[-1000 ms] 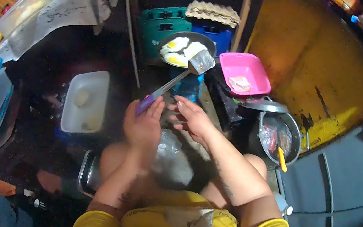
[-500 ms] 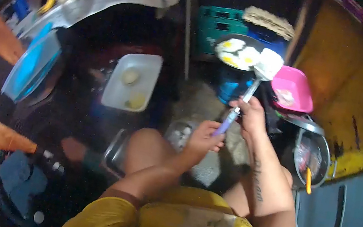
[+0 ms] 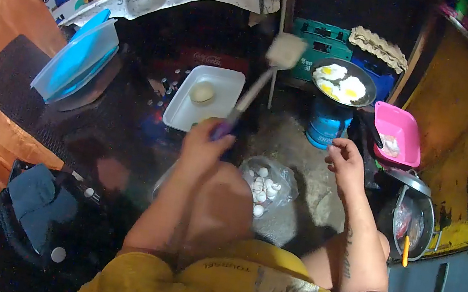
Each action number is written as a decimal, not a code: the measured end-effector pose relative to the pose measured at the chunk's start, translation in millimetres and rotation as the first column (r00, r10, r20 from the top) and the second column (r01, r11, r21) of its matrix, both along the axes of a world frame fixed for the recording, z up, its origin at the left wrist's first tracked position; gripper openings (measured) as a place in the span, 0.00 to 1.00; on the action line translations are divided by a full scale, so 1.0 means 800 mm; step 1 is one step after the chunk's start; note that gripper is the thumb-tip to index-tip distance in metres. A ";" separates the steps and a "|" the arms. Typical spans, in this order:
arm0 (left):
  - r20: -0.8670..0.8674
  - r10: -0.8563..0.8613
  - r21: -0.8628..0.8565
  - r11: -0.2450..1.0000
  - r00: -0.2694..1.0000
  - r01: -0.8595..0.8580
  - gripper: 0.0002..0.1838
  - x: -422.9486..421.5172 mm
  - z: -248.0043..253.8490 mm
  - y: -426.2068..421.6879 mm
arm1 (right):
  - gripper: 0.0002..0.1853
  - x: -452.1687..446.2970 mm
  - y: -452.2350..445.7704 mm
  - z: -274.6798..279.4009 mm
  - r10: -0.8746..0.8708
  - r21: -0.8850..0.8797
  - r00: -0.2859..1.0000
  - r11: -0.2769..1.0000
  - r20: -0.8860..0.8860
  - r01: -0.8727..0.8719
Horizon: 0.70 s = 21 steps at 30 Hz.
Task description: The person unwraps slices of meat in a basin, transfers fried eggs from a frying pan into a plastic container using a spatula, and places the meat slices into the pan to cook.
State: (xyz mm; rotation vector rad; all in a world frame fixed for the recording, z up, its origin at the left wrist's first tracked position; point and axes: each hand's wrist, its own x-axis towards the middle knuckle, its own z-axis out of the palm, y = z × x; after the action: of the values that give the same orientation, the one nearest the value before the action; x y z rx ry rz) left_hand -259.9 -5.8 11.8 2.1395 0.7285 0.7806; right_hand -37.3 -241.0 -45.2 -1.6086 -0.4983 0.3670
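Observation:
A spatula [image 3: 249,95] with a purple handle is gripped in my left hand [image 3: 204,144]. Its flat head points up and away, left of the frying pan [image 3: 371,87]. Several fried eggs [image 3: 351,90] with yellow yolks lie in that pan, which sits above a blue gas cylinder [image 3: 321,129]. My right hand [image 3: 348,166] is empty, fingers loosely bent and apart, just below and right of the cylinder. Near my left hand is a white tray [image 3: 175,116] with a pale round item [image 3: 201,92] in it. White eggs or shells [image 3: 263,188] fill a clear plastic bag [image 3: 288,187] on the floor.
At right stand a pink basin [image 3: 414,137] and a pot [image 3: 417,241] with an orange-handled utensil. Behind the pan are a green crate [image 3: 308,43] and egg cartons [image 3: 379,48]. A clear container with blue lids [image 3: 76,62] rests at left.
My right hand has let go of the spatula and is apart from it. My left hand has swung the spatula leftward, away from the pan. The head view has shifted left.

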 end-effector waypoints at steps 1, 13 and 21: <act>-0.054 0.073 -0.022 0.997 0.996 -0.075 0.23 -0.018 0.002 0.014 | 0.11 0.002 -0.003 -0.003 -0.029 0.002 1.000 1.000 -0.011 0.029; -0.190 0.582 0.432 0.773 0.790 -0.466 0.17 -0.085 -0.106 0.130 | 0.09 0.013 -0.025 -0.033 -0.109 -0.145 0.985 0.985 -0.136 0.089; -0.093 0.590 0.450 0.743 0.802 -0.495 0.17 -0.066 -0.134 0.178 | 0.08 0.015 -0.028 -0.052 -0.098 -0.166 0.983 0.983 -0.153 0.072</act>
State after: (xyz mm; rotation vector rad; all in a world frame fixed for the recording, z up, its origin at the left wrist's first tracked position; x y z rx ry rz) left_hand -312.7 136.8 -95.6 2.4390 1.4835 1.0726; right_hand -25.7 -263.6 -86.7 -1.7328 -0.2814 0.4777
